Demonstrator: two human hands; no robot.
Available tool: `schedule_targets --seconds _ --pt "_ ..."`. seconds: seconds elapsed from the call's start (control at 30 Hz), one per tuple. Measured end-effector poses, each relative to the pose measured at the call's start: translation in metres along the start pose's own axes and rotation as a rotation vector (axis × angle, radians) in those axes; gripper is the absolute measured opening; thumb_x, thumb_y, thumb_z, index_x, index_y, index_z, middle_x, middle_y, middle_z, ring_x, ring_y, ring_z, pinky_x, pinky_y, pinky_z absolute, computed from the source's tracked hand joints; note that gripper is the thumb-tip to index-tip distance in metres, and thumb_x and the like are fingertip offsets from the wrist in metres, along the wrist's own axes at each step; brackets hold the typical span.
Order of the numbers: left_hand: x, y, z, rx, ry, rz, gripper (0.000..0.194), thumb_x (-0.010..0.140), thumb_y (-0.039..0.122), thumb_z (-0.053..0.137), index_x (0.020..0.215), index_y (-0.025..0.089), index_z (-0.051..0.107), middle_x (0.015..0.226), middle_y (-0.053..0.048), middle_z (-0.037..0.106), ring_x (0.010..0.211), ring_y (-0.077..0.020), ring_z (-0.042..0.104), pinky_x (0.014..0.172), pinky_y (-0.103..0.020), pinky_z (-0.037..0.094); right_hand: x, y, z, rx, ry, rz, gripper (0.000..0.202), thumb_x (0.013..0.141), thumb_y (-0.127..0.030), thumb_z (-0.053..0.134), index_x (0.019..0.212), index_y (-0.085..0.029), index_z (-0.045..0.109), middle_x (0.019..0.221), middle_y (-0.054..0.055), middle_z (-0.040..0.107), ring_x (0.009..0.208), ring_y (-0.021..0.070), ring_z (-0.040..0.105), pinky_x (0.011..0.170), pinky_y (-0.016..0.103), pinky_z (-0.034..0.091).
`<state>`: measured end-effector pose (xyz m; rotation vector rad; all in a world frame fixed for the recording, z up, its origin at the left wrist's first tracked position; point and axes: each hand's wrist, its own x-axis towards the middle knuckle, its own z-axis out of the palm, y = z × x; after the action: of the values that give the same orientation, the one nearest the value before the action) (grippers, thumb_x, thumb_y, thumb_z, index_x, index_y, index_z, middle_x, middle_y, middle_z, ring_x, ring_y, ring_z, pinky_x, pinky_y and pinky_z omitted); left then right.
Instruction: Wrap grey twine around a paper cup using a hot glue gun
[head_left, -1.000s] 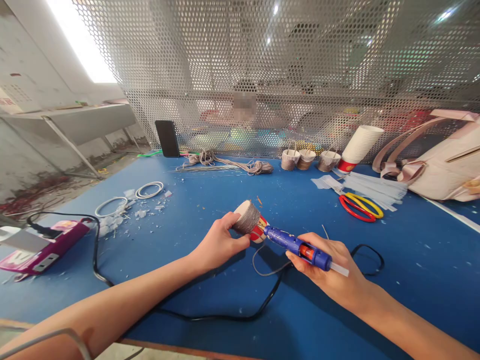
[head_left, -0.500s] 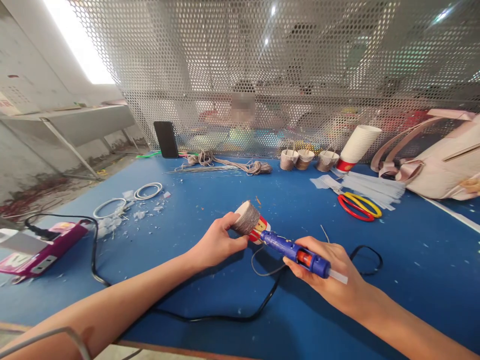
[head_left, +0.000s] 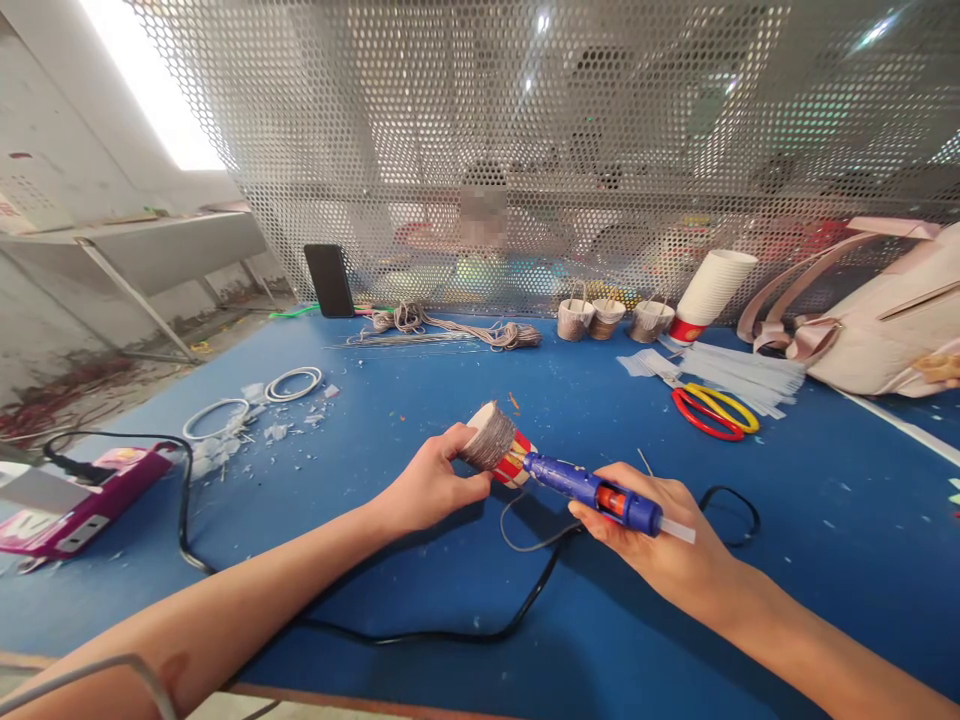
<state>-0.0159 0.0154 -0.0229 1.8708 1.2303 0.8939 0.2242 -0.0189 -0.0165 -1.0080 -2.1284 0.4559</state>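
Observation:
My left hand point(head_left: 435, 478) is closed on a paper cup point(head_left: 489, 437), which lies tilted with its white rim toward the upper left. Grey cord is wound round the cup's rim half, and its red printed base half is bare. A loose length of that cord point(head_left: 517, 545) curls on the table below it. In my right hand point(head_left: 660, 530) is a blue glue gun point(head_left: 577, 482) with a clear glue stick poking from its back end. The gun's nozzle points at the cup's bare side, at or very near the edge of the winding.
Scissors point(head_left: 712, 410) and white glue sticks point(head_left: 750, 375) lie at right, by stacked paper cups point(head_left: 712, 290) and a pink bag point(head_left: 885, 320). Cord-wrapped cups point(head_left: 576, 318), cord bundles point(head_left: 450, 328) and a phone point(head_left: 328, 280) line the back. A purple power strip point(head_left: 90, 500) sits left.
The view has shifted very slightly. My left hand still holds the cup, and the glue gun stays against or close to its side, with its back end tipped a little lower.

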Motion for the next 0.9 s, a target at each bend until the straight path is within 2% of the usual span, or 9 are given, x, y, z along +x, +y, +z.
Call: schedule_targets --seconds 0.13,0.3,0.47,0.67,0.9 --pt "0.0004 -0.0018 0.0001 0.013 -0.012 0.012 0.020 0.064 0.014 0.056 0.081 0.016 0.067 0.079 -0.001 0.065 0.077 -0.0165 0.060 0.076 -0.027 0.048 0.0000 0.0022 -0.0001 -0.034 0.052 0.006 0.021 0.089 -0.039 0.052 0.082 -0.020 0.054 0.058 -0.001 0.063 0.042 0.0096 0.054 0.043 0.020 0.042" --pt "0.0007 -0.0052 0.0002 0.008 -0.029 0.022 0.020 0.065 0.015 0.056 0.082 0.016 0.067 0.083 -0.001 0.065 0.080 -0.0165 0.060 0.078 -0.027 0.048 -0.0018 0.0003 0.0015 -0.002 -0.028 -0.008 0.025 0.090 -0.042 0.048 0.082 -0.019 0.054 0.060 0.000 0.064 0.044 0.0098 0.055 0.042 0.020 0.041" --pt "0.0008 -0.0082 -0.0017 -0.004 -0.057 0.039 0.020 0.066 0.015 0.056 0.083 0.015 0.066 0.085 -0.001 0.063 0.080 -0.0156 0.059 0.078 -0.025 0.047 0.0003 0.0037 -0.0001 -0.062 0.062 0.025 0.023 0.088 -0.041 0.051 0.079 -0.019 0.053 0.053 -0.004 0.057 0.039 0.0082 0.046 0.040 0.020 0.039" --pt "0.0025 -0.0073 -0.0050 -0.010 -0.092 0.054 0.022 0.065 0.013 0.054 0.083 0.015 0.065 0.082 0.000 0.060 0.077 -0.0141 0.057 0.076 -0.024 0.046 0.0021 0.0043 -0.0023 -0.062 0.070 0.086 0.025 0.087 -0.041 0.051 0.074 -0.020 0.053 0.051 -0.004 0.055 0.040 0.0084 0.043 0.039 0.019 0.039" --pt "0.0025 -0.0073 -0.0049 -0.002 -0.121 0.053 0.018 0.064 0.015 0.054 0.080 0.014 0.063 0.080 -0.001 0.061 0.075 -0.0139 0.056 0.073 -0.024 0.046 0.0013 0.0025 -0.0020 -0.029 0.020 0.070 0.024 0.088 -0.040 0.050 0.074 -0.020 0.051 0.053 -0.005 0.054 0.040 0.0076 0.042 0.041 0.020 0.038"
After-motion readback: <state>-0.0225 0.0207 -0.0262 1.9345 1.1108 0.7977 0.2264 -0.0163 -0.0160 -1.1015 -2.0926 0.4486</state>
